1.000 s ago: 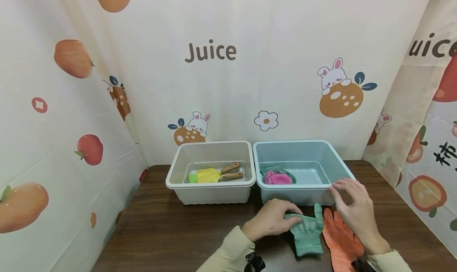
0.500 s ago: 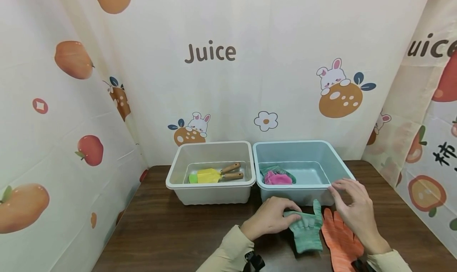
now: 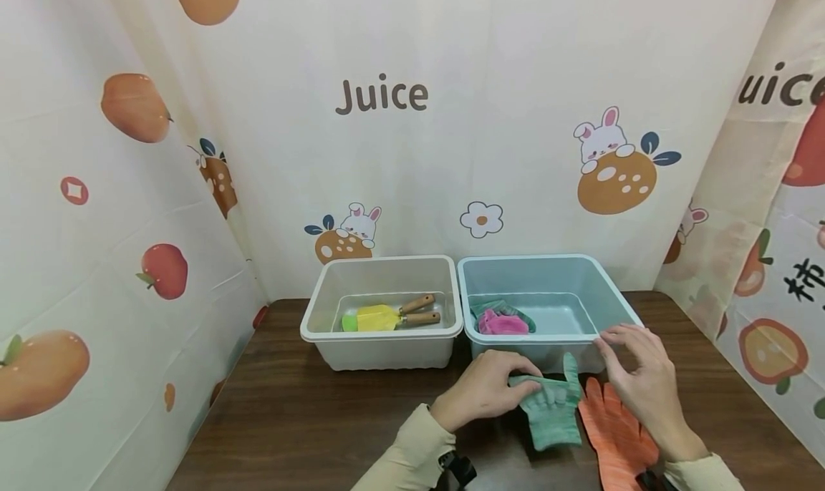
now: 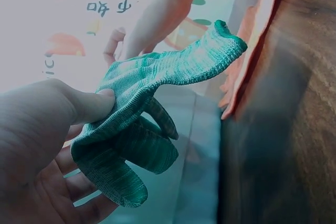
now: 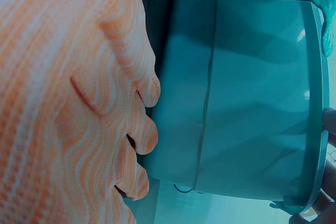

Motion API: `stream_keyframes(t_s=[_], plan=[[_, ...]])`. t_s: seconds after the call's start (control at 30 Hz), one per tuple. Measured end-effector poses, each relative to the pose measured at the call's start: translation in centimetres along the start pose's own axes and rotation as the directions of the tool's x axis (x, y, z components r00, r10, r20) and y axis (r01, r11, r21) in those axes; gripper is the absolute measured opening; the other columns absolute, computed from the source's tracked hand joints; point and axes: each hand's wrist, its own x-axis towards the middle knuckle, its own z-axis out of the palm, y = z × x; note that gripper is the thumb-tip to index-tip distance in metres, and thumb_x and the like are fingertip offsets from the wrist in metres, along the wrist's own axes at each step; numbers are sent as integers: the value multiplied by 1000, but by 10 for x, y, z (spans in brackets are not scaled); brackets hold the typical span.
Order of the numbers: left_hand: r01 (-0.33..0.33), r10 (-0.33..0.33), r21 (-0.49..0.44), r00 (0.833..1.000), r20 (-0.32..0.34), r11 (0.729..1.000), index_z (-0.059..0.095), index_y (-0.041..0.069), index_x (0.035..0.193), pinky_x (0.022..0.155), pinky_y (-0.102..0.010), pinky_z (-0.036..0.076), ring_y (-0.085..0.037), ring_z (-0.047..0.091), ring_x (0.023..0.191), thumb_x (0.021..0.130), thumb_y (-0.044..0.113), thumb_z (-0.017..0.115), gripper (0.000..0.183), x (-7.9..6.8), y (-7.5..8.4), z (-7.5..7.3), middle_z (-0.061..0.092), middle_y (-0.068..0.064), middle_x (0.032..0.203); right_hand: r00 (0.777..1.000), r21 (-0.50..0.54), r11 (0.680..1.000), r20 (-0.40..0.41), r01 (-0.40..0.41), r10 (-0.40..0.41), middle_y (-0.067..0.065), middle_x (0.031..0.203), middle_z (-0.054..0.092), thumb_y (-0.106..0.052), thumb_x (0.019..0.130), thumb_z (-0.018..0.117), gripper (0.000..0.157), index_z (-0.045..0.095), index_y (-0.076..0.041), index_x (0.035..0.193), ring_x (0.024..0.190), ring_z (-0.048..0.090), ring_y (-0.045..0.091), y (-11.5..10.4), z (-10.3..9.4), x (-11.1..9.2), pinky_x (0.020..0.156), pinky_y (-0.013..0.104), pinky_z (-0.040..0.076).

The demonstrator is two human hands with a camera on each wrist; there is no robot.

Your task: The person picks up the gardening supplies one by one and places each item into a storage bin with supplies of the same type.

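Note:
My left hand [image 3: 486, 389] pinches a green knit glove [image 3: 551, 412] between thumb and fingers. In the left wrist view, the thumb presses the edge of the green glove [image 4: 139, 85] and its fingers dangle loose. It hangs in front of the light blue bin [image 3: 515, 344]. My right hand [image 3: 644, 383] holds the front rim of that bin near its right corner; in the right wrist view, only fingertips [image 5: 329, 121] show at the rim. Below my right hand, an orange glove [image 3: 612, 426] lies flat on the table, partly covered by the wrist.
Inside the blue bin lie a pink glove [image 3: 503, 323] and a crumpled green glove [image 3: 515, 312] at the left. A whitish bin [image 3: 387, 351] beside it holds yellow garden tools [image 3: 380, 318] with wooden handles. A printed curtain [image 3: 412, 169] surrounds the dark wooden table [image 3: 309, 419].
My left hand has shifted slightly up and left in the head view, raising the green glove with it. The right hand stays at the bin's rim.

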Motion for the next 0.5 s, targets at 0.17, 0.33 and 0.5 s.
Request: stream_keyframes(t_s=[0.17,0.33,0.5], plan=[[-2,2,-5,1000,-9,1000,80,26,119,89,-6,49,10,67,105,106,34,67,20,0,1,-3,79,16,113,1000,6,1000,-6,4,-4,18,99,73,15,77,81,26,78,1,99,122,53,-2,0,0,0,119,12,29],[0,0,-20,1000,-21,1000,80,25,118,90,-7,49,10,67,106,107,34,67,20,-1,2,-9,79,15,114,1000,8,1000,-4,8,-7,19,100,73,15,77,81,27,78,1,99,122,52,-3,0,-1,0,117,10,30],[-6,6,-7,999,-49,1000,81,24,117,91,-7,49,10,66,105,106,32,68,18,-2,3,-14,79,15,112,1000,3,1000,2,4,-4,19,100,73,16,77,81,26,78,2,99,123,51,-4,0,0,0,117,10,29]])
